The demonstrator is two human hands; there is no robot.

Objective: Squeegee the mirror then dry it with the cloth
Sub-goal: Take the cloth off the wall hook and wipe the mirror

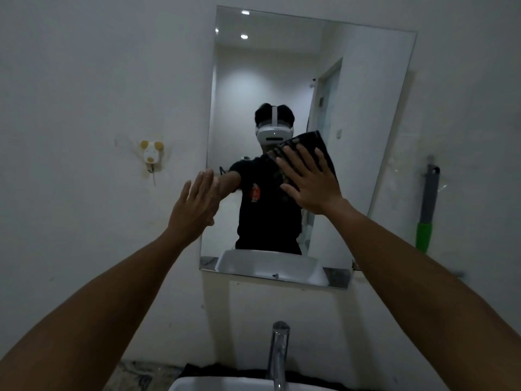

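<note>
A frameless rectangular mirror [366, 80] hangs on the white wall ahead. My right hand [310, 182] lies flat, fingers spread, pressing a dark striped cloth [318, 145] against the middle of the glass. My left hand [197, 204] is raised with fingers together and nothing in it, its fingertips at the mirror's left edge. A squeegee [427, 210] with a grey and green handle hangs on the wall to the right of the mirror, apart from both hands. A person's reflection shows in the glass.
A chrome tap [279, 354] and a white sink [191, 385] sit below me at the bottom edge. A small animal-shaped holder [151, 155] is stuck to the wall left of the mirror. A dark strip lies behind the sink.
</note>
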